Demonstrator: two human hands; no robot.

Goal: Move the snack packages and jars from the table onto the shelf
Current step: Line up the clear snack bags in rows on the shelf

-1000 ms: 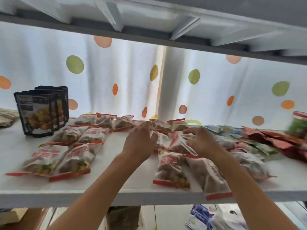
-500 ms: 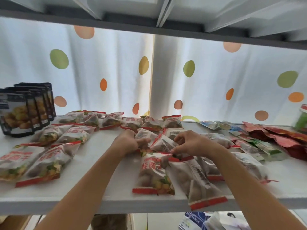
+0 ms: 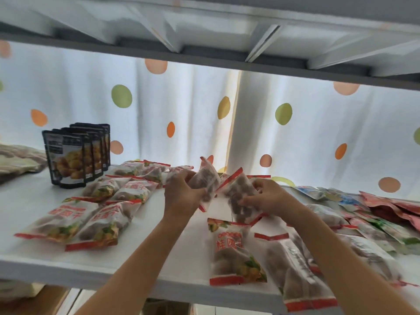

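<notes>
While both hands work above the shelf, each grasps one snack bag: the left hand is curled around a bag tilted up on end, and the right hand pinches a second bag, also lifted off the board. The two held bags sit just beside each other, edges near or touching; contact cannot be confirmed through motion blur.

More bags of the same kind lie flat left of the left hand, and two lie below the right hand, toward the front edge. Black pouches stand upright far left. Mixed packets lie right of the right hand. No desk in view.

Risks, as judged:
- The bag under the right forearm overhangs the front edge; a brush from that arm could push it off.
- The slick film and corner-type grip could let a bag slip.
- Setting bags down on overlapping neighbours could shift the row.
</notes>
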